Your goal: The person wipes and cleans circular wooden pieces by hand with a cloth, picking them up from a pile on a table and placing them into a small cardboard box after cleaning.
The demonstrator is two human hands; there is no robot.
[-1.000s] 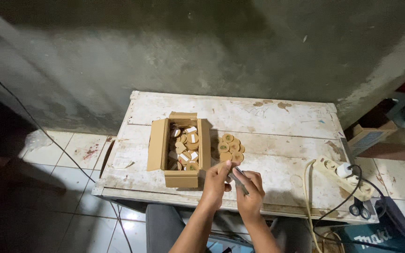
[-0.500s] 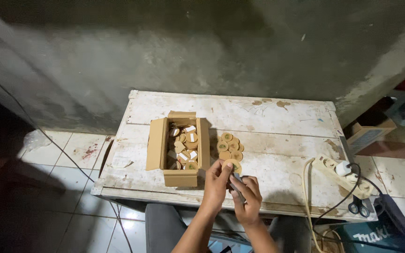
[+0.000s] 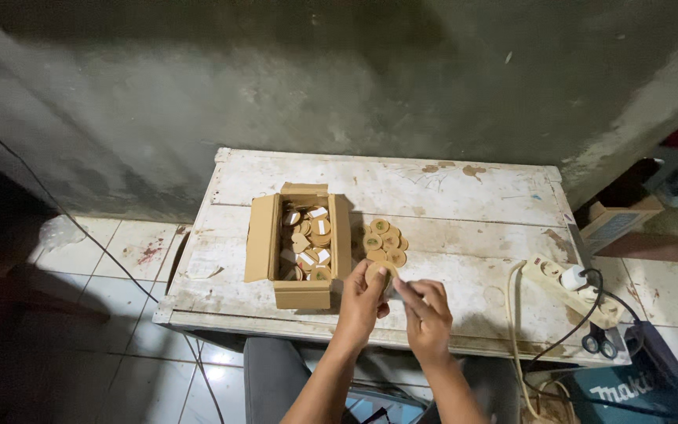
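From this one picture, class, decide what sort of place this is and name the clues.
Probably a small home workshop: a worn white wooden table against a bare concrete wall, a power strip with cables, and a cardboard box of small wooden discs.

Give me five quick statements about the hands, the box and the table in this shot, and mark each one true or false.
1. The left hand holds a round wooden disc. True.
2. The cardboard box is closed. False: its flaps are open and it holds mixed wooden pieces.
3. A small cluster of wooden discs lies on the table just right of the box. True.
4. The right hand rests inside the box. False: it is close beside the left hand, near the table's front edge.
5. A power strip sits at the table's left end. False: it lies at the right end, with a plug in it.
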